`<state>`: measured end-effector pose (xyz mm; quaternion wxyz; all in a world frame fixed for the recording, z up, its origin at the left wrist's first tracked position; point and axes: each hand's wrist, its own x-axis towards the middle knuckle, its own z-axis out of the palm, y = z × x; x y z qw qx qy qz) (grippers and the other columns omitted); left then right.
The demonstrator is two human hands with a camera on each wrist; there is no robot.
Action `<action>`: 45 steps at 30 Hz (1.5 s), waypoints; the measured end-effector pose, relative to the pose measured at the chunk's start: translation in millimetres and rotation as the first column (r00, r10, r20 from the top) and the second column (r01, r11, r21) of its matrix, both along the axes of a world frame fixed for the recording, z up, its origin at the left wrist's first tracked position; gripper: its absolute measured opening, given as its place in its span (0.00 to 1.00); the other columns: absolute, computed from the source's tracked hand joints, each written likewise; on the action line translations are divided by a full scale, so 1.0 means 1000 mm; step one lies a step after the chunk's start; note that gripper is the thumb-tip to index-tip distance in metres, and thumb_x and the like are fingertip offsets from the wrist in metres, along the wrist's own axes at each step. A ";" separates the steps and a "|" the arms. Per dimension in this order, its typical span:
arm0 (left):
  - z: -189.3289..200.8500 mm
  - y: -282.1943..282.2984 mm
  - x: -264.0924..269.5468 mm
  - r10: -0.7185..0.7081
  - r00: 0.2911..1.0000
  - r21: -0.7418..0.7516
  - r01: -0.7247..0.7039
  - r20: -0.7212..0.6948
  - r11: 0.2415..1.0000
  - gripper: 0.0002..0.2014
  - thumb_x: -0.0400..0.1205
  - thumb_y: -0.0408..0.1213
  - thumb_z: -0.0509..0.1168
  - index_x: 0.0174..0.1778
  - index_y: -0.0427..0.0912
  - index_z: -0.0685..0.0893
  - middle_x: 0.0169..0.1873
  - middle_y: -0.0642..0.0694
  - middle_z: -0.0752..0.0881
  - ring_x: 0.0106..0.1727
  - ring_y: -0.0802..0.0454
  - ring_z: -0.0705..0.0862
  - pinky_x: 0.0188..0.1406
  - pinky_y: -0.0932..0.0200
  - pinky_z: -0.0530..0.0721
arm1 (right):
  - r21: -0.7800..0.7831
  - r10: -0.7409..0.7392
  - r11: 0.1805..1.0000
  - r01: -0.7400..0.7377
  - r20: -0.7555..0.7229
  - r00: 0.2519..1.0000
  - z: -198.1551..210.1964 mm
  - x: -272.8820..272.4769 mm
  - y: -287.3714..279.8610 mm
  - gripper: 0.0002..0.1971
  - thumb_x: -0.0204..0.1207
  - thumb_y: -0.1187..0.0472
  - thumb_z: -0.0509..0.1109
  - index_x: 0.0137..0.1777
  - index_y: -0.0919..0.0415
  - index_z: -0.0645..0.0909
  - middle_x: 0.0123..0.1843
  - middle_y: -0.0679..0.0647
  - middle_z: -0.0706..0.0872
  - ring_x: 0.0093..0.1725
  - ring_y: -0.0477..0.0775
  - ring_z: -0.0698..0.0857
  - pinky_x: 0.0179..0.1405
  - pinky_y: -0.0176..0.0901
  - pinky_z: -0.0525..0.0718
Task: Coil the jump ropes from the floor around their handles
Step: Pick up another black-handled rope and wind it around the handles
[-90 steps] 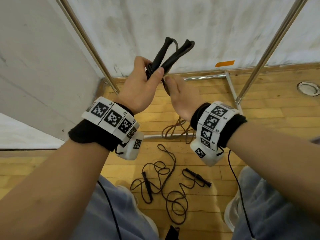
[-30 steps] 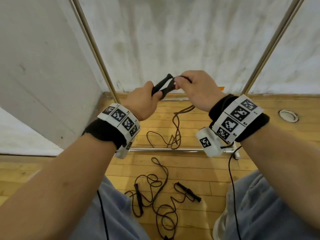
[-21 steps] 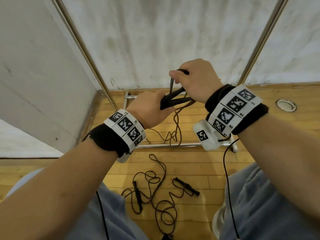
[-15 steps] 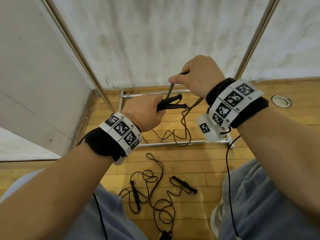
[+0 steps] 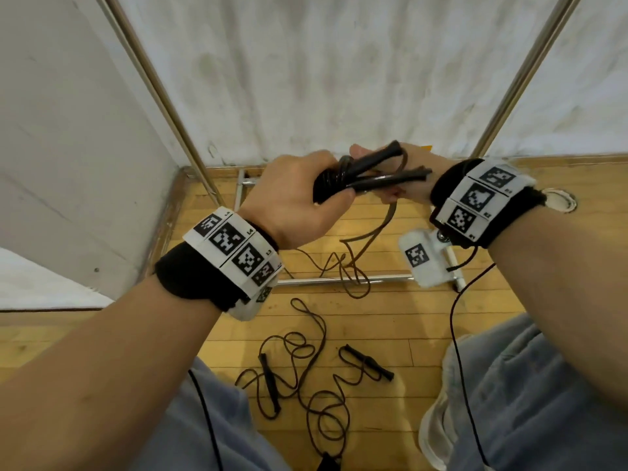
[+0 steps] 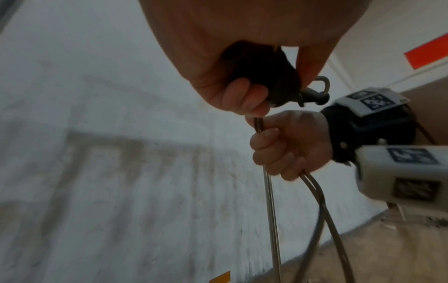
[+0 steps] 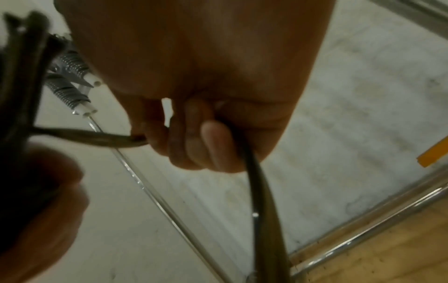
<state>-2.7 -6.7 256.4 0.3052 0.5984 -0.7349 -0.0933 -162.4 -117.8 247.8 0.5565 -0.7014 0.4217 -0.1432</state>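
Observation:
My left hand (image 5: 299, 195) grips the two black handles (image 5: 380, 175) of a jump rope held side by side, with turns of dark cord round them near my fist. My right hand (image 5: 404, 178) sits just behind the handles and grips the doubled cord (image 6: 312, 183), fingers curled round it (image 7: 194, 137). The loose cord (image 5: 353, 266) hangs down to the wooden floor (image 5: 390, 321). A second jump rope (image 5: 306, 368) lies tangled on the floor between my legs, both black handles (image 5: 368, 363) free.
A metal rack frame stands ahead, with slanted poles (image 5: 159, 93) and a low bar (image 5: 339, 281) on the floor. White walls close the corner. A round floor fitting (image 5: 560, 200) sits at the right. My knees (image 5: 530, 385) flank the rope on the floor.
My right hand came down from above the handles to behind them, carrying the cord round. The handles swung to point right. More cord sits wound by my left fist.

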 end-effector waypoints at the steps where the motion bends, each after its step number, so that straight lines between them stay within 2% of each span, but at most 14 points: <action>1: 0.001 -0.001 0.002 0.039 0.997 -0.016 -0.040 -0.064 0.999 0.10 0.75 0.52 0.64 0.44 0.52 0.74 0.26 0.58 0.76 0.27 0.63 0.75 0.26 0.73 0.71 | 0.078 -0.002 0.997 0.001 0.016 1.000 -0.003 0.008 0.004 0.25 0.85 0.48 0.55 0.26 0.56 0.69 0.16 0.45 0.69 0.15 0.44 0.64 0.21 0.39 0.62; 4: 0.004 -0.004 0.004 0.120 0.966 -0.063 -0.138 -0.230 0.988 0.13 0.74 0.51 0.65 0.43 0.46 0.74 0.26 0.53 0.78 0.26 0.60 0.76 0.24 0.63 0.72 | 0.145 0.032 0.989 -0.033 0.011 0.999 -0.009 0.025 0.019 0.24 0.85 0.52 0.49 0.24 0.53 0.64 0.17 0.44 0.67 0.17 0.45 0.61 0.19 0.37 0.58; 9: 0.003 -0.005 0.005 0.213 0.884 0.000 -0.234 -0.416 0.972 0.16 0.73 0.50 0.65 0.47 0.42 0.76 0.32 0.40 0.86 0.32 0.41 0.84 0.33 0.39 0.82 | 0.111 -0.007 0.994 0.006 0.009 1.000 -0.008 0.039 0.043 0.27 0.83 0.38 0.46 0.26 0.53 0.64 0.20 0.44 0.67 0.19 0.46 0.60 0.17 0.36 0.59; 12: 0.007 -0.009 0.008 0.275 0.819 0.054 -0.288 -0.504 0.956 0.14 0.74 0.48 0.65 0.50 0.46 0.74 0.35 0.43 0.87 0.33 0.45 0.86 0.34 0.42 0.85 | -0.087 -0.035 0.996 0.031 -0.040 0.999 -0.004 0.041 0.050 0.25 0.84 0.40 0.46 0.30 0.53 0.68 0.23 0.44 0.70 0.20 0.44 0.66 0.22 0.37 0.65; 16: 0.009 -0.012 0.006 0.274 0.801 0.046 -0.296 -0.532 0.954 0.07 0.76 0.45 0.64 0.48 0.54 0.76 0.32 0.50 0.85 0.31 0.52 0.84 0.32 0.50 0.82 | -0.303 -0.006 0.953 -0.010 -0.053 0.999 -0.009 0.043 0.060 0.10 0.86 0.54 0.53 0.45 0.55 0.70 0.31 0.47 0.73 0.28 0.46 0.72 0.29 0.39 0.69; 21: 0.010 -0.014 -0.002 0.278 0.840 0.054 -0.286 -0.466 0.957 0.10 0.75 0.48 0.64 0.46 0.47 0.77 0.32 0.48 0.85 0.34 0.47 0.83 0.36 0.46 0.84 | -0.604 -0.154 0.787 -0.121 -0.383 0.911 -0.006 0.024 0.038 0.17 0.85 0.49 0.55 0.35 0.53 0.73 0.35 0.52 0.74 0.37 0.53 0.76 0.38 0.47 0.75; 23: 0.011 -0.014 -0.006 0.247 0.851 0.057 -0.249 -0.463 0.967 0.09 0.75 0.48 0.64 0.45 0.47 0.76 0.30 0.53 0.84 0.31 0.52 0.81 0.33 0.51 0.81 | -0.686 -0.268 0.725 -0.055 -0.355 0.896 -0.005 0.020 0.028 0.16 0.83 0.49 0.58 0.37 0.55 0.77 0.36 0.52 0.74 0.38 0.53 0.76 0.40 0.48 0.75; 28: 0.017 -0.011 -0.014 0.135 0.822 0.034 -0.139 -0.554 0.990 0.06 0.77 0.44 0.66 0.43 0.48 0.76 0.25 0.52 0.84 0.24 0.58 0.80 0.27 0.61 0.75 | -0.518 -0.303 0.819 0.246 -0.027 0.953 -0.015 0.035 0.031 0.09 0.81 0.61 0.64 0.42 0.55 0.85 0.33 0.47 0.81 0.33 0.47 0.77 0.35 0.37 0.72; 30: 0.018 -0.011 -0.014 0.124 0.798 0.038 -0.126 -0.590 0.991 0.05 0.76 0.43 0.66 0.41 0.48 0.76 0.24 0.52 0.84 0.24 0.57 0.80 0.26 0.62 0.75 | -0.347 -0.192 0.916 0.200 0.058 0.980 -0.019 0.042 0.040 0.12 0.79 0.63 0.66 0.35 0.52 0.82 0.32 0.48 0.82 0.32 0.47 0.79 0.34 0.37 0.77; 33: 0.020 -0.010 -0.009 0.140 0.766 0.060 -0.131 -0.627 0.990 0.05 0.75 0.42 0.66 0.40 0.47 0.76 0.22 0.53 0.84 0.22 0.55 0.80 0.24 0.62 0.75 | -0.060 -0.005 0.998 0.015 0.160 0.987 -0.021 0.045 0.047 0.07 0.81 0.65 0.65 0.45 0.58 0.84 0.41 0.53 0.87 0.46 0.52 0.86 0.53 0.45 0.85; 36: 0.022 -0.011 0.004 0.191 0.784 0.044 -0.206 -0.591 0.978 0.05 0.78 0.42 0.66 0.41 0.48 0.75 0.22 0.54 0.84 0.22 0.58 0.79 0.24 0.63 0.74 | -0.099 0.023 0.995 -0.011 0.120 0.992 -0.021 0.042 0.041 0.08 0.83 0.63 0.61 0.50 0.57 0.82 0.36 0.48 0.87 0.43 0.47 0.85 0.56 0.48 0.82; 38: 0.024 -0.014 0.017 0.257 0.801 0.026 -0.289 -0.542 0.957 0.05 0.80 0.44 0.65 0.44 0.50 0.74 0.28 0.54 0.85 0.23 0.62 0.79 0.26 0.65 0.74 | -0.102 -0.022 0.994 0.038 0.153 0.988 -0.018 0.040 0.041 0.10 0.84 0.62 0.58 0.46 0.56 0.80 0.29 0.48 0.79 0.30 0.46 0.79 0.43 0.45 0.85; 40: 0.024 -0.017 0.031 0.320 0.817 0.032 -0.348 -0.481 0.937 0.08 0.81 0.46 0.64 0.49 0.48 0.74 0.34 0.53 0.86 0.26 0.64 0.80 0.28 0.64 0.75 | -0.177 -0.031 0.983 0.052 0.122 0.992 -0.015 0.039 0.041 0.14 0.86 0.59 0.54 0.40 0.54 0.77 0.27 0.45 0.71 0.22 0.40 0.71 0.27 0.35 0.75; 45: 0.013 -0.019 0.049 0.378 0.917 0.094 -0.368 -0.126 0.925 0.16 0.83 0.49 0.62 0.65 0.50 0.73 0.47 0.52 0.82 0.40 0.53 0.82 0.32 0.61 0.75 | -0.453 0.055 0.885 -0.106 -0.124 0.991 -0.005 0.033 0.044 0.22 0.86 0.50 0.52 0.30 0.56 0.68 0.24 0.46 0.68 0.22 0.42 0.67 0.29 0.39 0.67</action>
